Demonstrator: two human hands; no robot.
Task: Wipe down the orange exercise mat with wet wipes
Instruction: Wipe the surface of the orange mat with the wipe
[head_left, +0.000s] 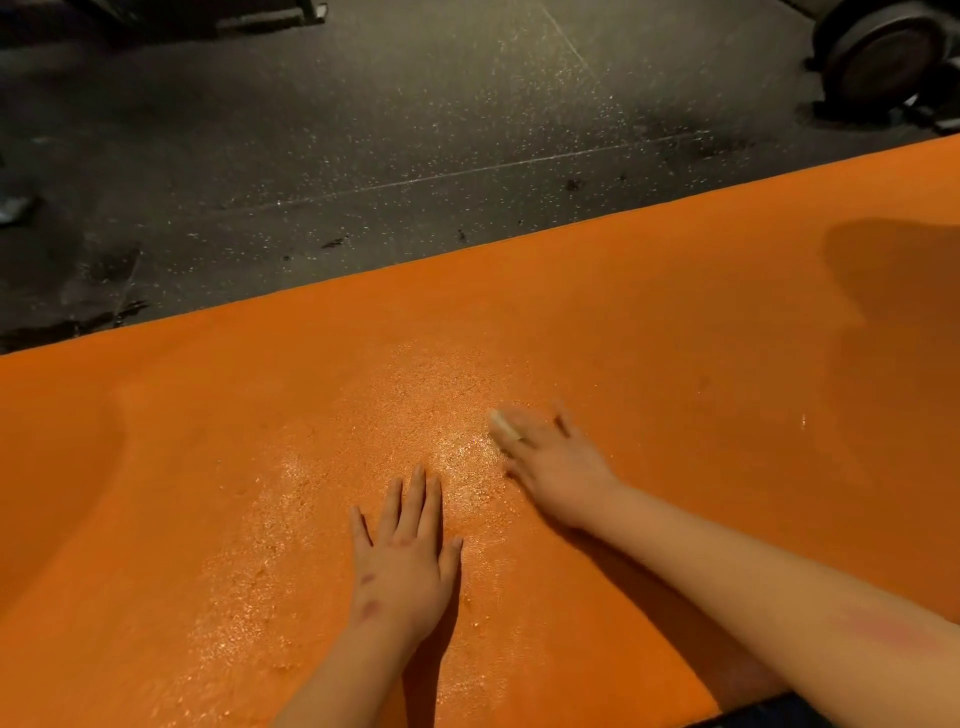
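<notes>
Flat orange foam exercise mat (675, 338) lies spread on dark speckled rubber floor (363, 130); fine pebbled texture, soft shallow dent at its left end. Left hand (408, 556) rests palm-down, fingers straight and holding nothing, likely bracing the mat against sliding. Right hand (556, 467) is blurred; fingers look spread flat, pressing a small crumpled white wet wipe (500, 422) onto the mat. Glossy wet patch (447, 415) glistens around both hands; the far right end looks matte, probably unwiped.
</notes>
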